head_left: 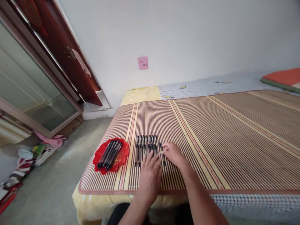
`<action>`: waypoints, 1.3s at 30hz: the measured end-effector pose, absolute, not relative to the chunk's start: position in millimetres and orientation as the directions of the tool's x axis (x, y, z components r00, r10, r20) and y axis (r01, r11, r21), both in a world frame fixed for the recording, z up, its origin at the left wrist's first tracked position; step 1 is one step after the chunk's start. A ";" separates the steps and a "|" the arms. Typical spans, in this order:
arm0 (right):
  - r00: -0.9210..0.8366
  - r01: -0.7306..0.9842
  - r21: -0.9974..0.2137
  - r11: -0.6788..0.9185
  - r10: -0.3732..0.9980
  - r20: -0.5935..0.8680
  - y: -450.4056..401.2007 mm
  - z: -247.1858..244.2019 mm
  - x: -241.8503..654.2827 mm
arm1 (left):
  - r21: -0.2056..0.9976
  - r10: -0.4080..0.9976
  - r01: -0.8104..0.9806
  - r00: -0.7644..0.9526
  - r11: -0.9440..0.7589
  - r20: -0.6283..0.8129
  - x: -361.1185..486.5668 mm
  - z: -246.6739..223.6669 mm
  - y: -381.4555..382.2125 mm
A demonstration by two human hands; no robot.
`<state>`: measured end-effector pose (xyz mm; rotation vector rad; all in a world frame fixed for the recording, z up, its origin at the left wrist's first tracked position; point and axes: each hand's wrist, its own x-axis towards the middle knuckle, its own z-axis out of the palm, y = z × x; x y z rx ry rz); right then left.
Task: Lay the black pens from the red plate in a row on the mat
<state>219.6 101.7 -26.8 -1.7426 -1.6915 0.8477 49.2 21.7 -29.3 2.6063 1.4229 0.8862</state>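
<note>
Several black pens (pixel 137 150) lie side by side in a row on the striped bamboo mat (pixel 201 150), caps toward the wall. My left hand (pixel 151 168) rests over the lower ends of the pens on the right of the row, fingers stretched out and hiding those ends. Just right of the row, my right hand (pixel 172 153) pinches another pen (pixel 163 157) between thumb and curled fingers; this one lies slightly nearer to me than the others. To the left, a red scalloped plate (pixel 126 150) carries a pile of similar black pens (pixel 109 153).
The mat covers a bed with a yellow and blue patterned sheet (pixel 142 93). A folded orange and green cloth (pixel 283 76) lies at the far right. On the white wall is a pink note (pixel 142 63). Clothes (pixel 20 167) and a glass-panelled door (pixel 39 90) are at left.
</note>
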 end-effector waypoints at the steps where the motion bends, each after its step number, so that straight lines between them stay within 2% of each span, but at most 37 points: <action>1: -0.004 0.637 -0.769 -0.044 0.998 -0.061 101.3 -26.8 217.9 | 0.274 0.793 0.775 0.430 -0.569 0.431 50.4 -28.5 22.2; 9: 0.016 0.484 -0.855 -0.187 0.979 -0.205 97.4 -22.2 209.4 | 0.219 0.813 0.800 0.478 -0.559 0.333 46.8 -29.0 23.3; 21: 0.047 0.479 -0.855 -0.200 0.978 -0.202 97.1 -23.3 208.2 | 0.254 0.800 0.772 0.490 -0.583 0.347 47.7 -31.4 25.0; 30: 0.006 0.473 -0.857 -0.203 0.974 -0.227 96.1 -22.0 210.9 | 0.285 0.798 0.756 0.491 -0.590 0.348 48.4 -27.5 22.9; 39: -0.049 0.390 -0.890 -0.236 0.960 -0.277 98.0 -32.1 210.9 | 0.272 0.793 0.755 0.502 -0.596 0.345 46.5 -27.7 23.9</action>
